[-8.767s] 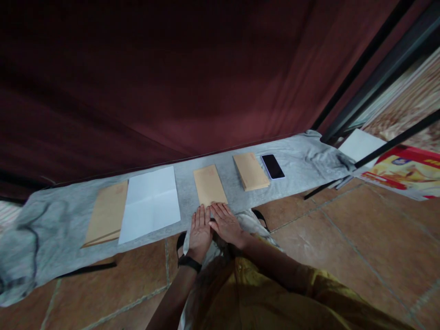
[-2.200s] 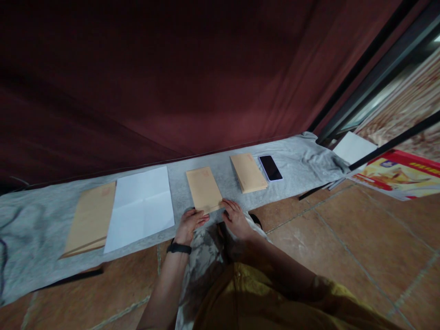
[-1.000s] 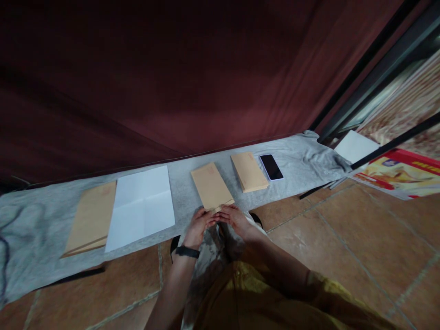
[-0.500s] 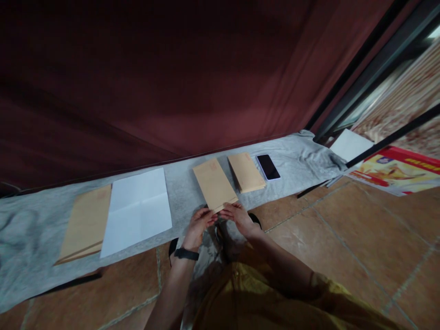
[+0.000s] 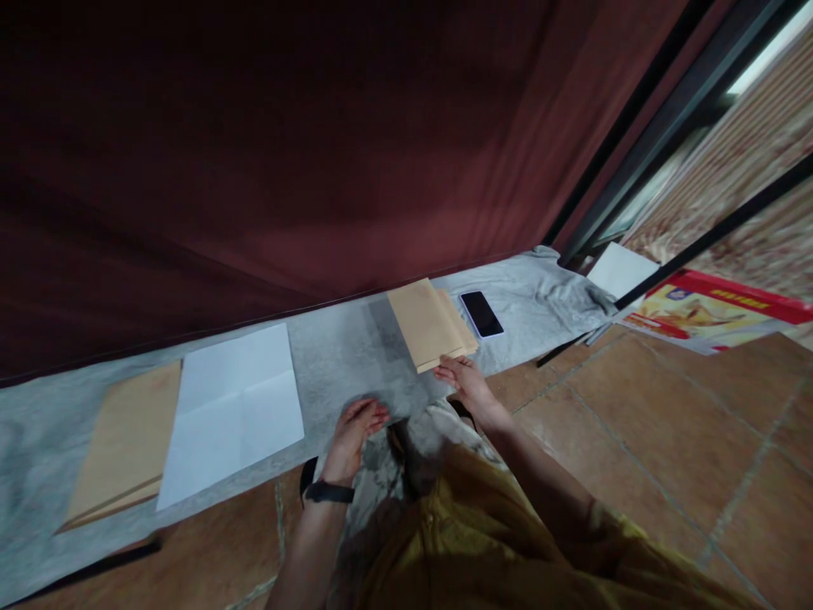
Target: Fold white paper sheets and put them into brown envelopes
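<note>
My right hand [image 5: 467, 383] pinches the lower edge of a brown kraft envelope [image 5: 424, 320], thumb on top. This envelope is over the pile of brown envelopes [image 5: 461, 326], covering most of it; whether the two touch is hard to tell. My left hand [image 5: 359, 428], with a dark band on the wrist, is off the envelope and empty, its fingers loosely bent near the front edge of the grey cloth. On the left, a creased white sheet of paper [image 5: 236, 407] lies beside and partly over more brown envelopes [image 5: 127, 436].
A phone [image 5: 481, 314] lies just right of the envelope pile on the long narrow surface with grey cloth [image 5: 336, 356]. Behind stands a dark red curtain [image 5: 285, 169]. At the right are a black bar [image 5: 717, 230] and a red and yellow box [image 5: 717, 309]. Tiles [image 5: 635, 432] cover the floor.
My left hand has let go of the envelope. My right hand has carried it rightward over the other envelopes. The view has shifted slightly.
</note>
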